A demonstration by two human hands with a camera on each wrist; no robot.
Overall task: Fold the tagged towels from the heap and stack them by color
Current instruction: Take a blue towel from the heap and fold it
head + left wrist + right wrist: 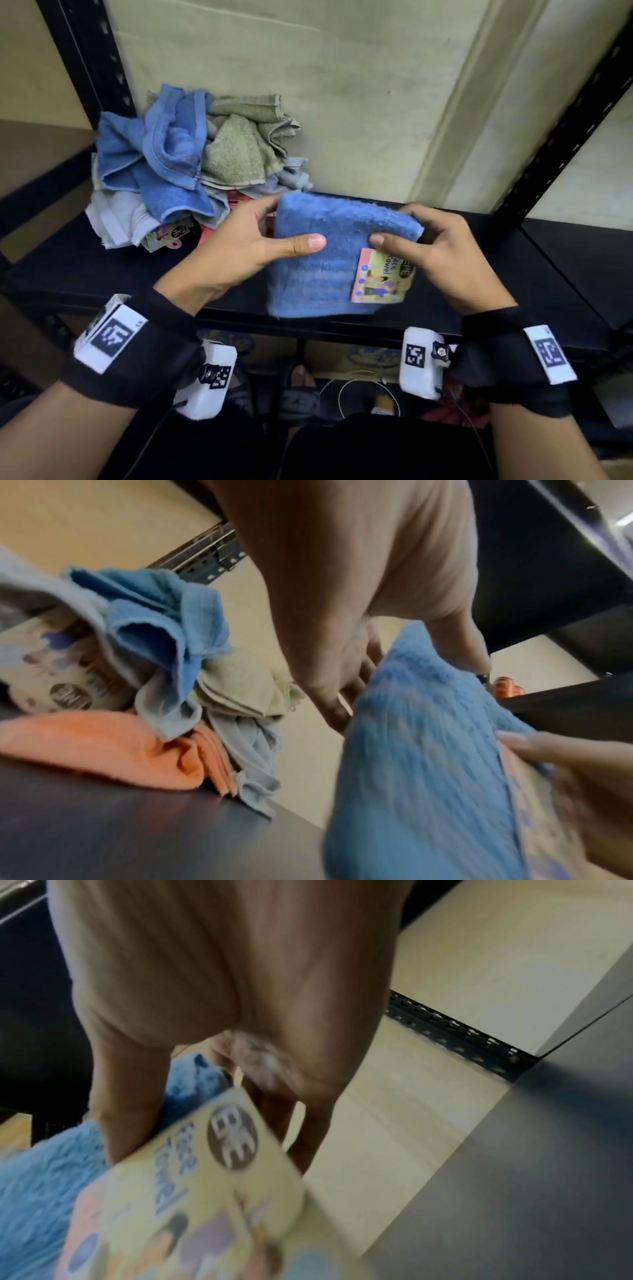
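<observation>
A folded blue towel (325,260) (421,750) (37,1183) with a printed paper tag (382,277) (192,1191) is held up over the black shelf (102,274). My left hand (260,236) (346,653) grips its left edge, thumb on top and fingers behind. My right hand (421,240) (205,1069) grips the right edge above the tag. The heap (191,164) (164,674) of blue, green, grey and orange towels lies at the back left of the shelf, just left of my left hand.
Black perforated uprights (92,58) (561,144) frame the shelf in front of a pale wall (342,85). A second black shelf (589,253) adjoins on the right. Below the shelf edge are boxes, cables and a sandalled foot (301,377).
</observation>
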